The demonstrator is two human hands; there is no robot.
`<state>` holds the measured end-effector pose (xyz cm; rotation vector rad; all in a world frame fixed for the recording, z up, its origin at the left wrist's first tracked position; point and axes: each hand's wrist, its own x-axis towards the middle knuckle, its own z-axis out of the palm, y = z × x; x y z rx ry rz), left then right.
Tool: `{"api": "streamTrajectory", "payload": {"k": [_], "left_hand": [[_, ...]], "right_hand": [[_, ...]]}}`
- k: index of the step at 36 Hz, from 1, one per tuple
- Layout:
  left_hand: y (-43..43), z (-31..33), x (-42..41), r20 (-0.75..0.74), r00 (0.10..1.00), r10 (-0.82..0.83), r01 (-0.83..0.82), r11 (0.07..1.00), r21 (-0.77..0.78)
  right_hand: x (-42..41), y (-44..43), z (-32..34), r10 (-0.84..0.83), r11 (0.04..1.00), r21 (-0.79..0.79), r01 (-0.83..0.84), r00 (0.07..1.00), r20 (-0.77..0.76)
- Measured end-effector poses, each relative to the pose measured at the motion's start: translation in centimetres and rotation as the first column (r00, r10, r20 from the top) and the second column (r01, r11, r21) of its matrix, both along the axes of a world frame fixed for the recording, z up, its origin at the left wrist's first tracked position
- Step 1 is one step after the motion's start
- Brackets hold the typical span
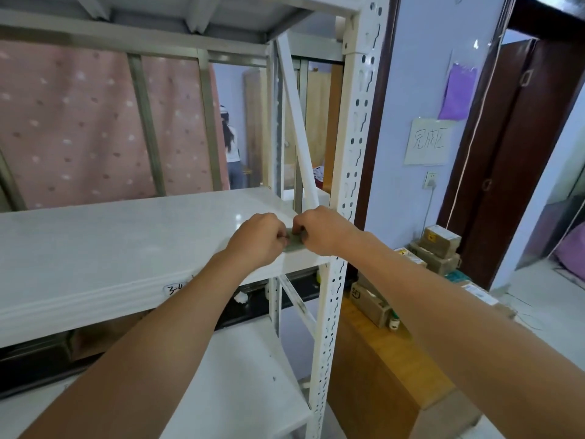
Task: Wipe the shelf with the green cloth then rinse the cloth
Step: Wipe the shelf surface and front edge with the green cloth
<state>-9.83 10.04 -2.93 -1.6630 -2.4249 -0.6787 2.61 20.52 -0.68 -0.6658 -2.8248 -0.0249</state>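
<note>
The white shelf board (110, 245) of a white metal rack runs across the middle of the view. At its right end lies the green cloth (295, 244), small and bunched, mostly hidden between my hands. My left hand (258, 239) and my right hand (319, 231) both pinch the cloth from either side, fingers curled, close to the rack's perforated right front post (351, 172).
A lower white shelf (240, 369) sits beneath. A diagonal brace (297, 122) crosses behind my hands. Cardboard boxes (438, 248) are stacked on a wooden bench (380, 369) to the right. A person stands beyond the rack. A dark door frame stands at the right.
</note>
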Motion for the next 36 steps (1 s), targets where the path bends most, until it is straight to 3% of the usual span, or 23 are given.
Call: {"api": "streamTrajectory", "payload": {"k": [16,36], "left_hand": [[2.1,0.2,-2.3,-0.013,0.986,0.168,-0.169,0.985,-0.019],[6.9,0.9,-7.5,0.030,0.950,0.310,-0.311,0.950,0.014]], "right_hand": [[-4.2,2.6,-0.1,0.059,0.996,-0.065,-0.060,0.998,-0.022],[-13.0,6.9,-0.9,-0.053,0.973,-0.232,0.014,0.985,-0.165]]}}
